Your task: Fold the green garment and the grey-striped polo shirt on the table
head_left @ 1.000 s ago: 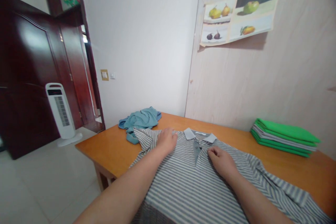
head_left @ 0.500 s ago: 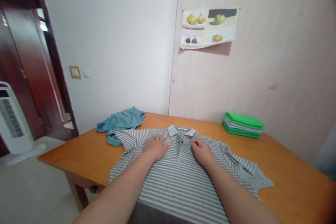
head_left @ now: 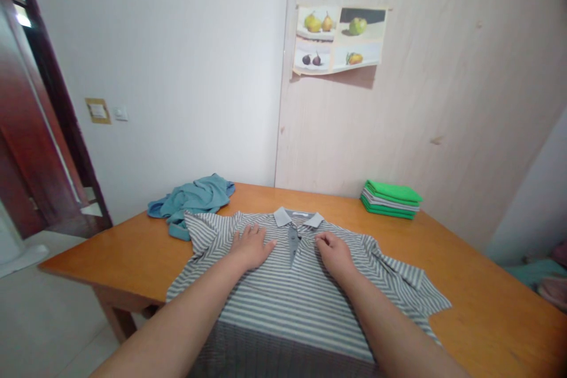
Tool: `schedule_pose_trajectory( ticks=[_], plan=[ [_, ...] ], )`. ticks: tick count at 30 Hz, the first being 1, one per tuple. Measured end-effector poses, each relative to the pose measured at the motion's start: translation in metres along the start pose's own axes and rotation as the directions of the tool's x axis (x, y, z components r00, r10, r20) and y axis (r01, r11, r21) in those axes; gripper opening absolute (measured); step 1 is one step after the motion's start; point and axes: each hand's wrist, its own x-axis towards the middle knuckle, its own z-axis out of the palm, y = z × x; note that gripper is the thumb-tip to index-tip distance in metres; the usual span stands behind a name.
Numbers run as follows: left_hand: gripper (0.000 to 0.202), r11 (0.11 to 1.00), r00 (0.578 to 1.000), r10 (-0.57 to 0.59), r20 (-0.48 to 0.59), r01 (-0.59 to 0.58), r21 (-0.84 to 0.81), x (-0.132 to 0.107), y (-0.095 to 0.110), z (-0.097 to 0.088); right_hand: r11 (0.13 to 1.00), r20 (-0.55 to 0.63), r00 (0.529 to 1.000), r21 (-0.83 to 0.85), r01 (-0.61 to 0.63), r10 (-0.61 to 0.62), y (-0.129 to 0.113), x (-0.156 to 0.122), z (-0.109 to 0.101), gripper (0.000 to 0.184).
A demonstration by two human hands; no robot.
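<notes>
A grey-and-white striped polo shirt [head_left: 292,301] lies spread front side up on the table, its plain grey collar [head_left: 282,217] toward the wall. My left hand [head_left: 253,248] rests flat on the chest, left of the buttoned placket [head_left: 293,242], fingers spread. On the other side of the placket, my right hand [head_left: 335,254] has curled fingers pinching the fabric just below the collar; the fingertips are partly hidden. Both sleeves stretch outward, the right one creased. The hem end runs out of view toward me.
Crumpled blue-green clothes [head_left: 195,198] lie at the back left of the wooden table [head_left: 110,254], touching the shirt's left sleeve. A folded stack of green and grey cloth [head_left: 391,199] sits at the back right. Behind the table is a wall with a fruit picture [head_left: 339,40].
My view has turned a little to the right, so everything sits further left in the picture. Both hands keep about the same places on the shirt.
</notes>
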Motion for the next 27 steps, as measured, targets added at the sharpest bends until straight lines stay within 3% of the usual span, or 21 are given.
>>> schedule_pose_trajectory(
  ticks=[6,11,16,20,27],
  plan=[
    [0.032,0.993,0.984,0.116,-0.133,-0.119,-0.015,0.014,0.031,-0.022,1.0,-0.001,1.0,0.02,-0.004,0.004,-0.002,0.001,-0.001,0.026],
    [0.023,0.97,0.965,0.227,-0.134,-0.237,-0.062,0.032,0.053,-0.013,1.0,0.008,1.0,0.021,0.011,-0.012,-0.002,0.001,-0.001,0.025],
    [0.027,0.937,0.932,0.32,-0.171,-0.338,-0.089,0.035,0.047,0.002,1.0,0.046,0.999,0.008,0.017,-0.017,0.001,0.003,-0.001,0.023],
    [0.033,0.916,0.911,0.368,-0.185,-0.389,-0.093,0.036,0.042,0.008,1.0,0.166,0.986,0.011,-0.024,0.022,0.0,0.016,0.0,0.018],
    [0.038,0.92,0.918,0.352,-0.183,-0.376,-0.113,0.036,0.045,0.01,0.999,0.221,0.975,-0.048,0.019,-0.008,-0.004,0.063,0.012,0.039]
  ],
)
